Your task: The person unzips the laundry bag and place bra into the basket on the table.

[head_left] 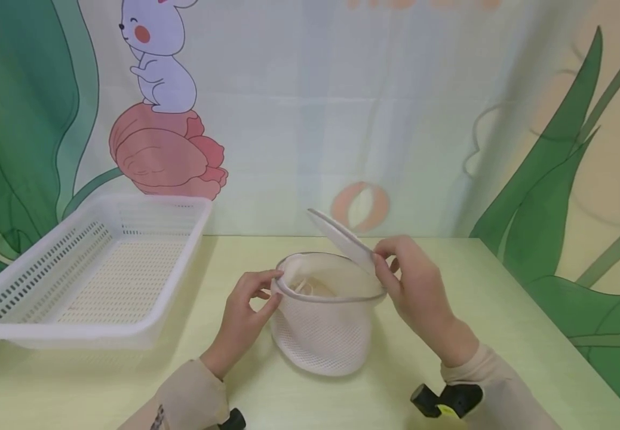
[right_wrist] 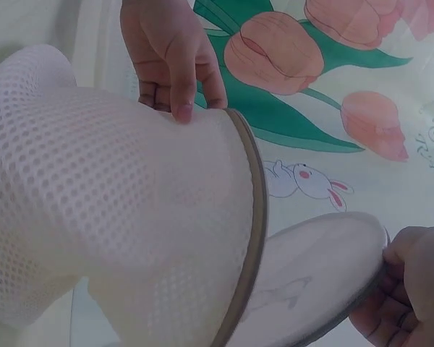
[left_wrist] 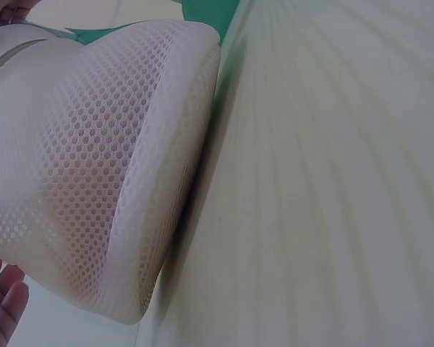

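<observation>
A white mesh laundry bag (head_left: 323, 340) with a grey-trimmed round rim stands upright on the table. Its round lid (head_left: 342, 237) is tilted up at the right, leaving the mouth uncovered. My left hand (head_left: 242, 313) pinches the rim on the left side between thumb and fingers. With thumb and fingers, my right hand (head_left: 417, 292) grips the edge of the raised lid. Something pale and strap-like (head_left: 304, 288) shows inside the bag; its kind cannot be made out. The left wrist view has the bag's mesh side (left_wrist: 94, 144) up close. In the right wrist view the lid (right_wrist: 311, 278) hangs away from the rim.
To the left of the bag is a white plastic basket (head_left: 127, 280) with slotted walls; no contents are visible in it. The pale yellow-green table (head_left: 412, 382) ends at a printed curtain (head_left: 267, 149) at the back, and leafy printed cloth also hangs at the right.
</observation>
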Tool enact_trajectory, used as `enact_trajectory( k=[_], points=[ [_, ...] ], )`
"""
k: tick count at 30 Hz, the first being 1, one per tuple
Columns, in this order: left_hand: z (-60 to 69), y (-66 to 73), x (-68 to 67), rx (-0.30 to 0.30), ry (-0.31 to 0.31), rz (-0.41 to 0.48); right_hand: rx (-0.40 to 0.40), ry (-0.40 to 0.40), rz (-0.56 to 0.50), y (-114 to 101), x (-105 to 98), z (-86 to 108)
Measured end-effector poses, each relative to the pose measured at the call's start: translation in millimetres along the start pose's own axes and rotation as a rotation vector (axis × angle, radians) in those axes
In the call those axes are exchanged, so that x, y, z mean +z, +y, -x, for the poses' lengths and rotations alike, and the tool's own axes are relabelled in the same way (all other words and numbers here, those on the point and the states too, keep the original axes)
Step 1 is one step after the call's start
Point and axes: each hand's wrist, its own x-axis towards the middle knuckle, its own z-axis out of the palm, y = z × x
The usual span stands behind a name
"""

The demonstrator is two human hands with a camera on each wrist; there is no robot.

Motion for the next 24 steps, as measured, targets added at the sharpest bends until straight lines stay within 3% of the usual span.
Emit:
enact_trajectory(
  k=[7,13,24],
  points=[
    [1.4,0.3,-0.5,-0.022,-0.032,-0.02,0.151,0.081,-0.073,10.8,-6.1,3.0],
    [1.5,0.0,-0.4,-0.028,-0.025,-0.01,0.309,0.178,-0.164,17.5,-11.7,8.2],
    [1.0,-0.1,-0.8,-0.03,-0.03,-0.03,0.484,0.159,-0.29,26.1,-22.5,15.2]
  ],
)
